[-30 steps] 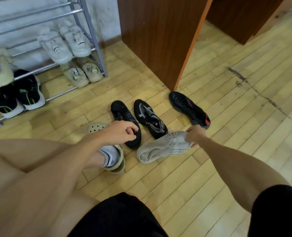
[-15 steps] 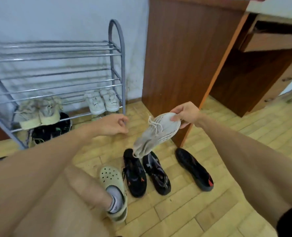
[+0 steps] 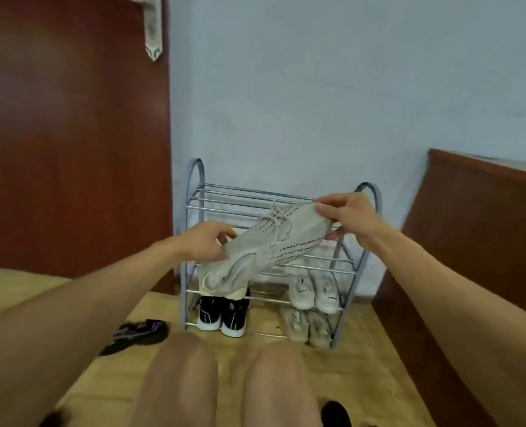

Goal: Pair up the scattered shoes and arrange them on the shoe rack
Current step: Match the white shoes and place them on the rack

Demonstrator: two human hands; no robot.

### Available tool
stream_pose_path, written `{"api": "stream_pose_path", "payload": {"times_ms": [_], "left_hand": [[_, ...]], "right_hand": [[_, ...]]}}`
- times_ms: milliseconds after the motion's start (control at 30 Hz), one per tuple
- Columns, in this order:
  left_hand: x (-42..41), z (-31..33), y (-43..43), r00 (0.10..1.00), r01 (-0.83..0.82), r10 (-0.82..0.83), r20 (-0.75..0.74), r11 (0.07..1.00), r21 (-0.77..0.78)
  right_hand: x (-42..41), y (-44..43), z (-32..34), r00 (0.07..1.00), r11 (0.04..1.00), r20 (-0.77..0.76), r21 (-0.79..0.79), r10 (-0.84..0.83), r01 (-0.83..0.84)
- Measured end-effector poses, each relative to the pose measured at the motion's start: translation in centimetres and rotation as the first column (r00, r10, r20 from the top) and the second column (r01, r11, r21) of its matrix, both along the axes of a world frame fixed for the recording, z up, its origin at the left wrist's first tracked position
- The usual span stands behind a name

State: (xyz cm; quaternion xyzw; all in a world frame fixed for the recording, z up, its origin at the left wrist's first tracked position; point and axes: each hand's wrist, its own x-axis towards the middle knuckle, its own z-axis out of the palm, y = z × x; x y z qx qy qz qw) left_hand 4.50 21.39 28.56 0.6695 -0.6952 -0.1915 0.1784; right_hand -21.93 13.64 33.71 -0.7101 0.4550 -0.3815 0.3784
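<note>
I hold a light grey knit sneaker [image 3: 274, 245] in the air in front of the grey metal shoe rack [image 3: 286, 195]. My right hand [image 3: 348, 218] grips its heel end and my left hand [image 3: 208, 243] holds its side near the toe, which points down and left. A black pair with white soles [image 3: 221, 314] stands on the rack's bottom left. A white pair [image 3: 314, 292] sits on the shelf at the right, with a beige pair [image 3: 306, 329] below it. The sneaker hides part of the lower left shelf.
A black shoe [image 3: 138, 332] lies on the wooden floor left of the rack. Another dark shoe [image 3: 335, 414] shows at the bottom edge. A red-brown door [image 3: 70, 134] stands at the left and a wooden cabinet [image 3: 471, 241] at the right. My knees [image 3: 224, 383] fill the foreground.
The view has swung up to face the rack. My right hand has carried the grey sneaker to the rack, and my left hand has taken hold of it near the toe.
</note>
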Motion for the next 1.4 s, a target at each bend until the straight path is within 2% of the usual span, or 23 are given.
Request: {"api": "stream_pose_path", "payload": {"times_ms": [100,200,300,367,433,533,667,767,833,900,1000,1100,1300,1400], "left_hand": [[4.9,-0.1,3.2,0.997,-0.074,0.074,-0.023,0.997,0.027],[9.2,-1.1,6.6,0.972,-0.233,0.233,-0.029,0.972,0.001],[13.4,-3.6,10.1,0.913,-0.405,0.404,-0.049,0.914,-0.019],[15.9,-6.2,12.2,0.845,-0.521,0.521,-0.117,0.853,0.04],[18.1,-9.3,14.4,0.735,-0.621,0.638,-0.231,0.77,0.15],[20.3,-14.2,18.1,0.511,-0.713,0.771,-0.381,0.627,0.313],[21.8,-19.7,23.6,0.255,-0.792,0.882,-0.396,0.426,0.438],[21.9,-23.2,28.0,0.052,-0.801,0.909,-0.413,0.284,0.526],[21.1,-25.1,30.4,-0.067,-0.789,0.883,-0.465,0.238,0.566],[19.7,-26.8,32.1,-0.138,-0.777,0.842,-0.522,0.234,0.584],[17.3,-28.3,33.6,-0.177,-0.759,0.796,-0.579,0.264,0.595],[15.5,-29.1,34.4,-0.149,-0.745,0.777,-0.612,0.318,0.586],[14.7,-29.4,35.0,-0.062,-0.716,0.762,-0.645,0.416,0.561],[15.2,-29.3,34.3,-0.024,-0.658,0.747,-0.665,0.489,0.572]], "right_hand": [[6.5,-0.4,0.7,0.994,0.995,-0.055,-0.043,0.091,-0.093],[13.3,0.2,0.5,0.979,0.979,-0.078,-0.071,0.186,-0.192],[20.6,1.2,-1.1,0.967,0.966,-0.038,-0.053,0.251,-0.253],[25.1,2.0,-3.2,0.963,0.963,0.0,-0.001,0.27,-0.27],[28.9,3.2,-5.7,0.953,0.949,0.009,0.09,0.303,-0.302],[32.9,6.0,-10.2,0.9,0.887,-0.102,0.249,0.424,-0.39],[35.6,10.0,-16.5,0.773,0.781,-0.243,0.421,0.586,-0.461],[36.5,13.3,-20.0,0.678,0.704,-0.28,0.506,0.68,-0.498],[36.6,15.6,-22.0,0.616,0.675,-0.316,0.52,0.722,-0.524],[36.5,18.1,-23.8,0.548,0.639,-0.347,0.548,0.761,-0.54],[35.9,21.9,-26.4,0.435,0.564,-0.364,0.603,0.824,-0.564],[35.4,25.1,-28.5,0.309,0.476,-0.362,0.675,0.879,-0.564],[34.5,25.8,-31.0,0.415,0.514,-0.325,0.685,0.85,-0.517],[34.7,25.3,-31.7,0.497,0.463,-0.215,0.763,0.84,-0.452]]}}
